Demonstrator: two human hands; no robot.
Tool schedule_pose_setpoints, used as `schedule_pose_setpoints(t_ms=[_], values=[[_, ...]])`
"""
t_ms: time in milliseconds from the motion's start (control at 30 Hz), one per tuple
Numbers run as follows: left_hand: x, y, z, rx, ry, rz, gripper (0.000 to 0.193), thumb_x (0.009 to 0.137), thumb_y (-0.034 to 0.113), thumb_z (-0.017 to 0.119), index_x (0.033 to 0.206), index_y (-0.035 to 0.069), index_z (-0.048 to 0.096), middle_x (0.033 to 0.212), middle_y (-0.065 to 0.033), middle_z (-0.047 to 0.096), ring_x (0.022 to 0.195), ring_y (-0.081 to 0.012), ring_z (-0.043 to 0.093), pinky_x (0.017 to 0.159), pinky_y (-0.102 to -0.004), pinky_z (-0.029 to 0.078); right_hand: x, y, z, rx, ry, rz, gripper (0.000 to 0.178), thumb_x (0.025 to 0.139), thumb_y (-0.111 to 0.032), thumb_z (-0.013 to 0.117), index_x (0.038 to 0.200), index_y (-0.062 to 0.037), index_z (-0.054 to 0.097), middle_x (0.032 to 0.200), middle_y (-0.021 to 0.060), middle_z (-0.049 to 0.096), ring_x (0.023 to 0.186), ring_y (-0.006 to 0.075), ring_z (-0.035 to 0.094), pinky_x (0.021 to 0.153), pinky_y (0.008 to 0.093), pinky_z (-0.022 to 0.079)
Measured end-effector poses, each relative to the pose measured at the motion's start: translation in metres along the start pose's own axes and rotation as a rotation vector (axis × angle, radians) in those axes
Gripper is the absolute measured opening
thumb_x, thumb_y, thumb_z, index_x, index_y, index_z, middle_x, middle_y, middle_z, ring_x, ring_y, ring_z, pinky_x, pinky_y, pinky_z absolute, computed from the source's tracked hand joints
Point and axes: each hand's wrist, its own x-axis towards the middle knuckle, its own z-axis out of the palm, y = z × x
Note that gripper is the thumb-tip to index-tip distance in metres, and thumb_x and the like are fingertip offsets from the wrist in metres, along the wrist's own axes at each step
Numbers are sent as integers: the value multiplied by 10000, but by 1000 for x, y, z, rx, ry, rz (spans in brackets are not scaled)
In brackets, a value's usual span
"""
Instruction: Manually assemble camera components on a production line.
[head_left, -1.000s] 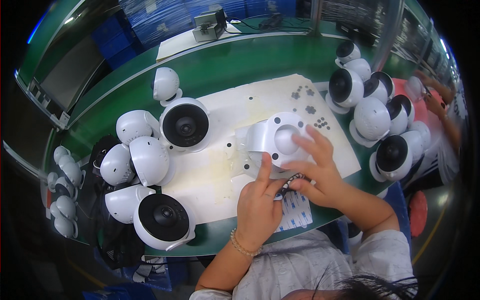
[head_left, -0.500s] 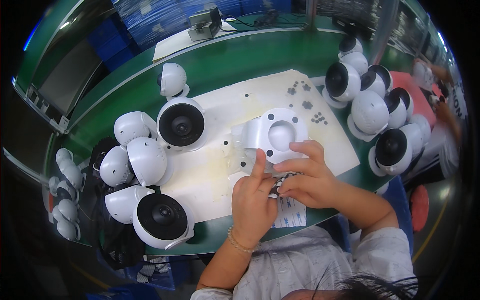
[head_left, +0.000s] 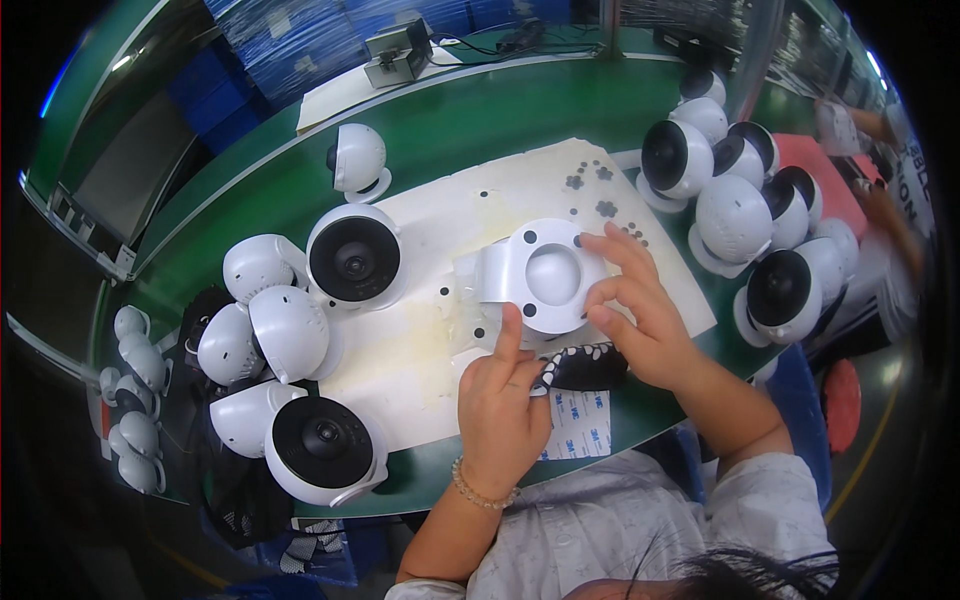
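Observation:
A white round camera base (head_left: 545,272) with a hollow centre and black pads on its rim lies bottom-up on a white mat (head_left: 430,330). My right hand (head_left: 640,315) rests on its right edge, fingers curled against the rim. My left hand (head_left: 503,392) points its index finger up at the base's lower edge and pinches a black sheet of white-edged pads (head_left: 585,365) with the thumb side. A white printed backing sheet (head_left: 578,425) lies beneath both hands.
White dome cameras with black faces crowd the left (head_left: 352,258) (head_left: 322,445) and the right (head_left: 735,215) of the green table (head_left: 470,130). Loose black pads (head_left: 605,208) lie on the mat's far corner. Another person's arm (head_left: 885,215) shows far right.
My right hand has slid from the base's lower edge onto its right rim. The left index finger has reached up to the base. The view shifted slightly.

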Motion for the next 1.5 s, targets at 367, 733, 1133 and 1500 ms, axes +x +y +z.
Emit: schedule_pose_setpoints(t_ms=[367,733,1133,1500], values=[[0,0,-1,-6,-9,-11,177,628,-31,545,794,-41,607,1346,-191,367,747,-263,560,715,-339,420,2,-2,4,1,-6,24,79,831,-153,547,828,-75,551,1315,136,389,1279,333,242,1031,426,178],[2,3,-3,72,-23,29,103,671,-54,594,768,-47,561,1313,-257,369,740,-273,573,688,-333,431,-14,-4,-1,-532,71,-199,157,768,-195,616,906,-119,616,1263,99,455,1214,299,340,959,435,218],[-3,2,-4,-52,30,15,273,625,-36,524,881,-9,616,1347,-229,335,934,-339,544,802,-397,426,49,21,-4,729,-94,563,286,795,-266,626,962,-37,595,771,-7,586,661,73,520,648,190,398],[-13,8,-19,-139,-152,-62,415,678,8,594,1090,31,552,1155,-163,541,904,-309,569,782,-343,465,176,191,50,-1022,51,87,183,806,-218,540,855,-77,648,859,82,630,825,244,585,657,343,433]])
